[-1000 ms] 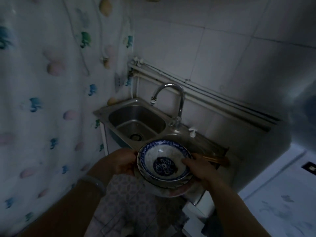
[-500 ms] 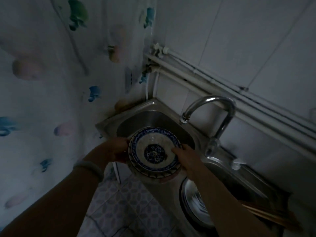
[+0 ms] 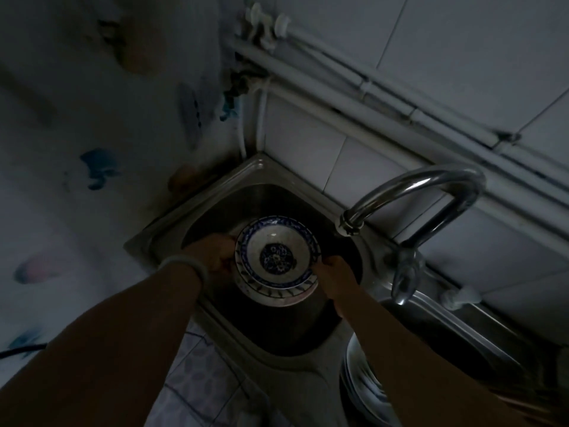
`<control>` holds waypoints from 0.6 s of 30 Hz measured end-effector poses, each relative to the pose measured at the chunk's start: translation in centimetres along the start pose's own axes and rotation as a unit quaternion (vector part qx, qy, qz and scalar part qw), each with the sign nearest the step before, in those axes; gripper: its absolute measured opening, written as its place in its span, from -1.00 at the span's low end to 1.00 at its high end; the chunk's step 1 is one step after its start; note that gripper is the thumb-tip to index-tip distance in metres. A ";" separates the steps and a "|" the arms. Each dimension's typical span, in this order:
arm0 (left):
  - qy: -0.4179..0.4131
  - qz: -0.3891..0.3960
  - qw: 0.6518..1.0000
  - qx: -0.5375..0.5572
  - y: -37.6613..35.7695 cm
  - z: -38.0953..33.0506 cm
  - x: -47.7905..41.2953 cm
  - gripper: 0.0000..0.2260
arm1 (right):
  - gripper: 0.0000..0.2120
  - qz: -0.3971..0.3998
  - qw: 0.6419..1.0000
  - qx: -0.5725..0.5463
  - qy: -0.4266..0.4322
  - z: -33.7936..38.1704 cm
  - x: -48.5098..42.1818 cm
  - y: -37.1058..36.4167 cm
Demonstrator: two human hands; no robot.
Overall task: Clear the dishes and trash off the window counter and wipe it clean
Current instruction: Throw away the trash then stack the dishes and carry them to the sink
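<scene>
Floor: patterned tiles (image 3: 191, 380) show under the left forearm, nearer than either hand.
Side stack: round dishes (image 3: 363, 386), probably plates though the light is too dim to be sure, lie on the surface below the right forearm, nearer than the right hand.
Bracelet: a pale band (image 3: 184, 263) circles the left wrist, just behind the hand.
Left hand: the left hand (image 3: 212, 257) is curled round the left edge of the stacked dishes, gripping them.
Right hand: the right hand (image 3: 334, 277) grips the right edge of the same stack, fingers bent over the rim.
Bowl: a blue-and-white bowl (image 3: 277, 254) sits upright between the two hands, touching both, nested on top of the stack.
Plates: wider plates (image 3: 277, 295) lie under the bowl, their near edge showing between the wrists.
Sink: the steel sink (image 3: 160, 238) surrounds both hands; the stack is inside the basin's outline, but whether it touches the bottom cannot be told.
Faucet: the curved faucet (image 3: 431, 186) rises beyond and right of the right hand, its spout end near the bowl's far right edge, apart from it.
Curtain: a printed curtain (image 3: 95, 167) hangs left of the left hand.
Pipes: white pipes (image 3: 369, 87) run along the tiled wall, farthest from both hands.
</scene>
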State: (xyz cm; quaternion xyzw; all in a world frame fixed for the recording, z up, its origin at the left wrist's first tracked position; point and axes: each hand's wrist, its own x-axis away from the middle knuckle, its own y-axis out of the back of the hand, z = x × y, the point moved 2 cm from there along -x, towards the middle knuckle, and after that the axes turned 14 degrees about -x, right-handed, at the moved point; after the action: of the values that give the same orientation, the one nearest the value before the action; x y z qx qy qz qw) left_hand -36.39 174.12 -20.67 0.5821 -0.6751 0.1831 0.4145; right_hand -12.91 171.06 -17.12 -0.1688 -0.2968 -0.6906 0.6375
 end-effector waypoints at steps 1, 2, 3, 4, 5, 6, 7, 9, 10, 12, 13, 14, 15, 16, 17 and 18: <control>0.002 0.008 1.000 -0.011 -0.1 0.0 -0.8 -0.92 | -0.68 -0.002 1.000 0.015 -0.007 -0.2 -0.3 0.0; 0.011 0.013 0.999 -0.029 -0.4 0.0 -1.2 -0.92 | -0.72 0.000 1.000 0.029 -0.008 -0.3 -0.5 0.1; 0.029 0.016 0.999 -0.040 -0.8 -0.1 -1.6 -0.89 | -0.82 0.003 0.999 0.037 -0.014 -0.5 -0.6 0.1; 0.046 0.024 0.997 -0.048 -1.1 -0.2 -2.0 -0.85 | -0.93 0.006 0.999 0.046 -0.016 -0.6 -0.6 0.1; 0.054 0.039 0.996 -0.052 -1.6 -0.3 -2.4 -0.82 | -0.89 0.008 0.998 0.051 -0.028 -0.9 -0.8 0.2; 0.062 0.051 0.995 -0.057 -2.1 -0.3 -2.8 -0.81 | -0.84 0.009 0.998 0.057 -0.034 -1.0 -0.8 0.3; 0.065 0.054 0.995 -0.062 -2.4 -0.2 -3.2 -0.80 | -0.88 0.013 0.997 0.066 -0.034 -1.1 -0.9 0.4; 0.073 0.056 0.994 -0.065 -2.6 0.0 -3.9 -0.78 | -0.78 0.018 0.996 0.088 -0.030 -1.2 -1.1 0.6; 0.078 0.056 0.994 -0.060 -2.7 0.0 -4.0 -0.78 | -0.66 0.017 0.995 0.097 -0.028 -1.3 -1.3 0.8; 0.076 0.056 0.994 -0.053 -2.8 0.4 -4.7 -0.79 | -0.60 0.012 0.994 0.108 -0.033 -1.4 -1.4 1.0; 0.075 0.053 0.994 -0.051 -2.7 0.7 -5.3 -0.80 | -0.62 0.012 0.993 0.109 -0.038 -1.3 -1.4 1.0; 0.077 0.053 0.994 -0.052 -2.7 0.9 -5.6 -0.81 | -0.69 0.009 0.992 0.116 -0.039 -1.3 -1.3 1.2; 0.078 0.050 0.994 -0.053 -2.7 1.2 -6.4 -0.83 | -0.78 0.011 0.992 0.120 -0.038 -1.2 -1.0 1.2; 0.082 0.048 0.994 -0.060 -2.7 1.3 -6.6 -0.84 | -0.80 0.016 0.992 0.123 -0.031 -1.1 -0.8 1.2; 0.084 0.045 0.993 -0.068 -2.6 1.5 -7.2 -0.85 | -0.75 0.018 0.991 0.128 -0.027 -1.1 -0.8 1.2; 0.088 0.045 0.992 -0.079 -2.7 1.7 -7.6 -0.86 | -0.70 0.022 0.989 0.143 -0.020 -1.0 -0.8 1.1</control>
State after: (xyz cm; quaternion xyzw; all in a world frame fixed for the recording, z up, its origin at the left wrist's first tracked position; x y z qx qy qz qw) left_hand -34.64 176.99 -28.14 0.4984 -0.6740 0.1981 0.5081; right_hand -11.57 170.99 -18.17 -0.0966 -0.4015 -0.6233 0.6641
